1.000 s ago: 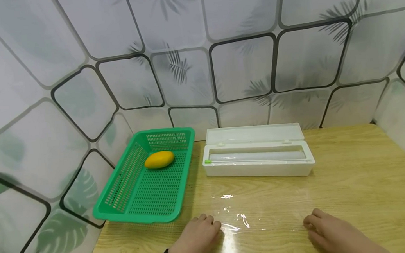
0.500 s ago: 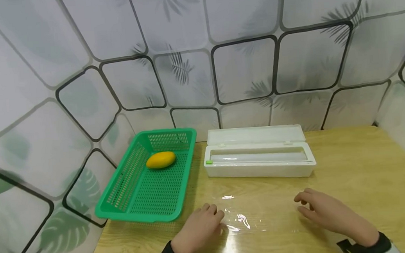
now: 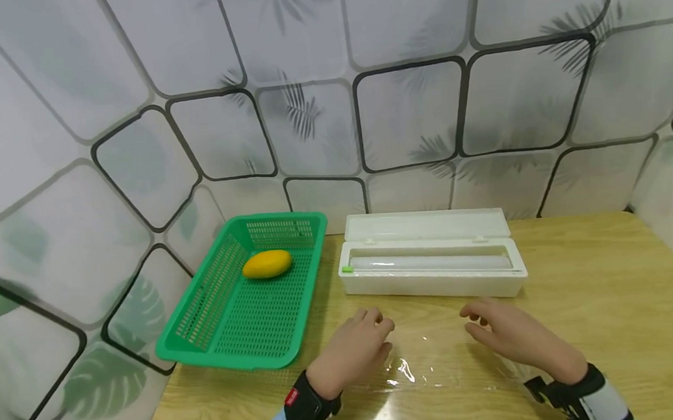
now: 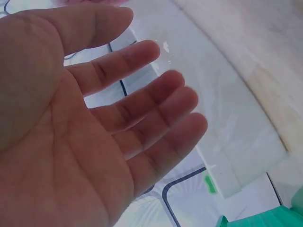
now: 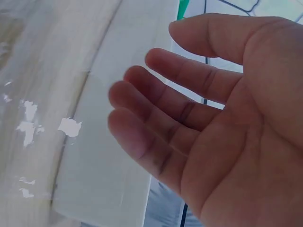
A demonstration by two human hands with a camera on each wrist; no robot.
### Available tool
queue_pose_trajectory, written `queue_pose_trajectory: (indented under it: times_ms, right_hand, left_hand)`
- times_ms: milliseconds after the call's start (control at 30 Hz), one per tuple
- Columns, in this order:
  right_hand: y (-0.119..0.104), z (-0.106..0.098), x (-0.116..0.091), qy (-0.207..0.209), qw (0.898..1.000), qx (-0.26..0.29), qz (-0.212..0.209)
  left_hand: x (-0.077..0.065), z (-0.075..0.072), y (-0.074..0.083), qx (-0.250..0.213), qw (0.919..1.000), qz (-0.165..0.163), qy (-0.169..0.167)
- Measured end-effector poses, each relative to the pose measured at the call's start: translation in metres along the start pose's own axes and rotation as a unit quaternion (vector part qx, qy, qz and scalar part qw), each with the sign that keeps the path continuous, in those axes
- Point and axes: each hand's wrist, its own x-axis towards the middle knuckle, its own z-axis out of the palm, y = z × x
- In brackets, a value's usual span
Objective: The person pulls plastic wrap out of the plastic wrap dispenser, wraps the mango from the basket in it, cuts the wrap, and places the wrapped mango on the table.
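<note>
Your left hand (image 3: 353, 352) and right hand (image 3: 518, 340), both empty with fingers relaxed, have moved nearer the white box (image 3: 432, 286), so both seem free; the clear film (image 3: 425, 368) (glinting) lies in front of it.

Even, bright light filled the head view, its source out of frame. A streak of glare lay on the tabletop (image 3: 599, 283), and sharp glints broke over the clear film (image 3: 425, 363). Both wrist views looked dimmer, hazy and soft, the right wrist's glare blown to white patches.
</note>
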Motion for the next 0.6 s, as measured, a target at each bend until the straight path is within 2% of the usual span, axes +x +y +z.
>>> queue_pose_trajectory:
  times_ms: [133, 267, 333, 433, 600]
  right_hand:
    - [-0.003, -0.004, 0.009, 0.055, 0.998, -0.019, -0.030]
    - [-0.006, -0.009, 0.018, 0.145, 0.985, -0.046, -0.079]
    - [-0.006, -0.012, 0.020, 0.178, 0.978, -0.051, -0.094]
    - [-0.004, -0.014, 0.018, 0.193, 0.975, -0.051, -0.098]
    - [0.001, -0.013, 0.008, 0.172, 0.981, -0.057, -0.068]
  left_hand:
    - [0.012, -0.007, 0.000, -0.003, 0.9999, -0.002, 0.010]
    - [0.024, -0.021, 0.000, -0.008, 0.9992, -0.010, 0.039]
    - [0.027, -0.026, -0.002, -0.012, 0.9982, -0.018, 0.056]
    - [0.026, -0.030, -0.006, -0.015, 0.9969, -0.033, 0.069]
    - [0.019, -0.027, -0.013, -0.018, 0.9962, -0.053, 0.068]
